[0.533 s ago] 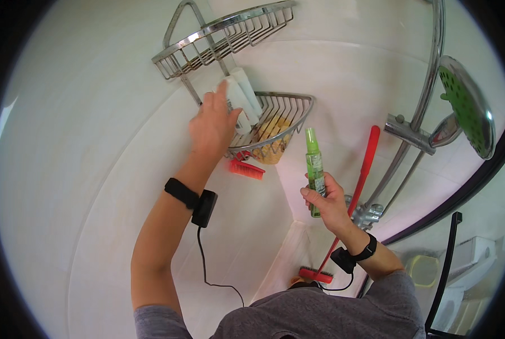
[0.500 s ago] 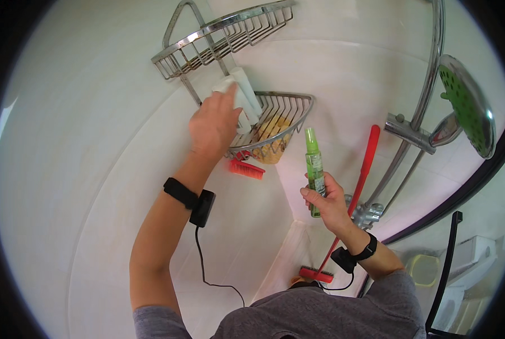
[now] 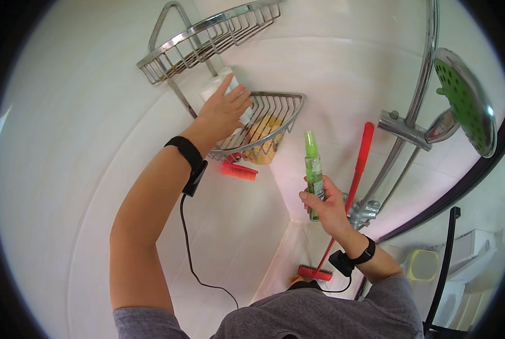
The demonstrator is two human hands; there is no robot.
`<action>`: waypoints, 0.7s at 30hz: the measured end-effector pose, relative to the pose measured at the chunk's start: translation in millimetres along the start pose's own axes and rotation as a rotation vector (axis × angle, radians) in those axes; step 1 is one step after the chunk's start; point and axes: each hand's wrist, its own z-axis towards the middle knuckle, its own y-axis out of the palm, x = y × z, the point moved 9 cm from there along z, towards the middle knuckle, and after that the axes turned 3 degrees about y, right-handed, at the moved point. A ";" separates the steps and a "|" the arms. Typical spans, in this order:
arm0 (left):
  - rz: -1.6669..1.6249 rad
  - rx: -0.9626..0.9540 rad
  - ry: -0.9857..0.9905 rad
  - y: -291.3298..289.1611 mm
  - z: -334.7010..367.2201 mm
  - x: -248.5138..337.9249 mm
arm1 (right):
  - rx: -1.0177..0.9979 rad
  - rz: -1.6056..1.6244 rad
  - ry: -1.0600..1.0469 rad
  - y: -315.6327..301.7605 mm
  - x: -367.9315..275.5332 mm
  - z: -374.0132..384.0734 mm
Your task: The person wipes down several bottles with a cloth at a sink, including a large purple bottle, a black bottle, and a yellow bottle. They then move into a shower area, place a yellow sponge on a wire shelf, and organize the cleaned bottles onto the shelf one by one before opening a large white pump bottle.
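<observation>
Left hand is raised at the lower wire corner basket, fingers together and slightly curled, pressing on a white bottle that stands tilted at the basket's left edge, against the tiled wall. Cannot tell if the fingers wrap the bottle or just rest on it. Black wrist strap on that forearm, with a black cable hanging down. Upper wire basket sits above and left of the hand. A yellow sponge-like thing lies inside the lower basket, and a red brush hangs just under its front rim. Right hand holds a slim green spray bottle upright, fingers and thumb closed around its lower half, well apart from the basket. A red long-handled brush leans in the corner just behind that hand. Chrome shower rail and green-faced shower head are at the right.
</observation>
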 end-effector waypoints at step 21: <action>-0.569 0.460 -0.425 -129.8 -113.0 -13.3 | -0.126 0.145 -0.009 55.8 -108.4 78.3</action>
